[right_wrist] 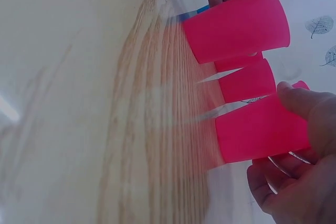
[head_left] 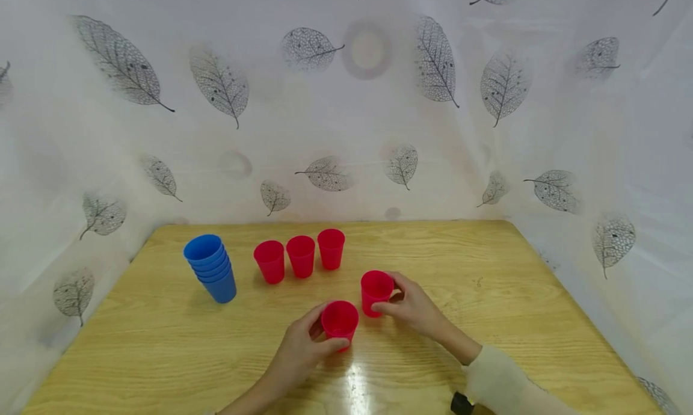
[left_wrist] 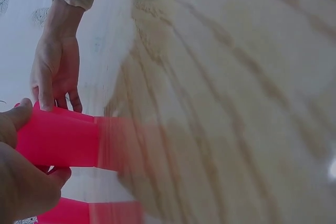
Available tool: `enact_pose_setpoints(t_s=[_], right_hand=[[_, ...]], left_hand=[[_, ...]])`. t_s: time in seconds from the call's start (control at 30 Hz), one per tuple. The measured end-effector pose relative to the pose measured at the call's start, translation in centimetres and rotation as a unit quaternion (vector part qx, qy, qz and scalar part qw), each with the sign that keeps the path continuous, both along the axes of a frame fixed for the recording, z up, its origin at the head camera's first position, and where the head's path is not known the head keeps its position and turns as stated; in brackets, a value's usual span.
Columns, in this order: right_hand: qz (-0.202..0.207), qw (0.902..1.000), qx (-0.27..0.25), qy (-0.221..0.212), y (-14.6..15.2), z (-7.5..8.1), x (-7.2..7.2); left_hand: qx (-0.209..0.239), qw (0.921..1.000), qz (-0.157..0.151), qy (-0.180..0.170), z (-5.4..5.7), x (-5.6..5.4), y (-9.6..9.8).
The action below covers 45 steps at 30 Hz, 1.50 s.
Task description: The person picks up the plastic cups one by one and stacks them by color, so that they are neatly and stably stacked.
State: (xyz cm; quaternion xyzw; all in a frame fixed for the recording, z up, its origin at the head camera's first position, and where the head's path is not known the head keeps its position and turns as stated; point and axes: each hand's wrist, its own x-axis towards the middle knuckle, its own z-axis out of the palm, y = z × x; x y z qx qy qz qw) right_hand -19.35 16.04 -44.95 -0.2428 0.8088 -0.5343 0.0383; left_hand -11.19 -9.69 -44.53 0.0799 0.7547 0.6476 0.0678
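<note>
My left hand (head_left: 300,349) grips a red cup (head_left: 340,320), thumb on its near side and fingers round the far side. Just beyond it to the right, my right hand (head_left: 414,307) holds a second red cup (head_left: 376,287) between thumb and fingers. Both cups are upright, mouths up, a small gap between them in the head view. Seen from the right wrist, the right hand's cup (right_wrist: 262,129) is low in the view and the left hand's cup (right_wrist: 239,24) is above it.
Three red cups (head_left: 300,257) stand in a slanting row farther back. To their left leans a nested stack of blue cups (head_left: 213,270). A leaf-patterned sheet (head_left: 346,120) hangs behind and beside the wooden table (head_left: 487,264). A small black object (head_left: 462,403) is by the right sleeve.
</note>
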Motion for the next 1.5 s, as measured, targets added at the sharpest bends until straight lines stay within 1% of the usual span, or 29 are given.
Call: enact_pose_setpoints(t_s=[0.17,0.33,0.47,0.7,0.87,1.0,1.23,1.37,1.5], right_hand=[[-0.009,0.9999,-0.014,0.000,0.0,-0.1,0.0],[-0.026,0.9996,-0.005,-0.010,0.1,0.1,0.1],[-0.040,0.9990,0.003,-0.020,0.0,0.6,0.4],[-0.045,0.9989,-0.001,-0.017,-0.3,2.9,0.9],[-0.045,0.9989,-0.011,0.007,-0.4,4.7,1.1],[-0.039,0.9985,-0.023,0.030,-0.6,6.2,1.4],[-0.016,0.9979,-0.039,0.048,-1.5,8.3,2.2],[0.005,0.9968,-0.049,0.063,-2.2,8.9,2.6],[0.024,0.9958,-0.053,0.070,-2.8,9.0,2.9]], left_hand=[[-0.007,1.0000,-0.001,0.005,0.0,0.0,0.0],[-0.008,1.0000,-0.003,0.003,-0.1,0.1,0.0],[-0.007,1.0000,-0.003,0.003,-0.1,0.1,0.0],[-0.013,0.9999,-0.006,-0.005,-0.1,0.1,0.0],[-0.001,1.0000,-0.008,0.002,-0.2,0.0,-0.1],[0.003,0.9999,-0.010,0.003,-0.2,0.0,-0.2],[-0.003,0.9999,-0.015,0.002,-0.2,-0.2,-0.3],[0.000,0.9998,-0.017,-0.002,-0.1,-0.1,-0.4],[0.005,0.9998,-0.020,-0.001,-0.1,-0.2,-0.4]])
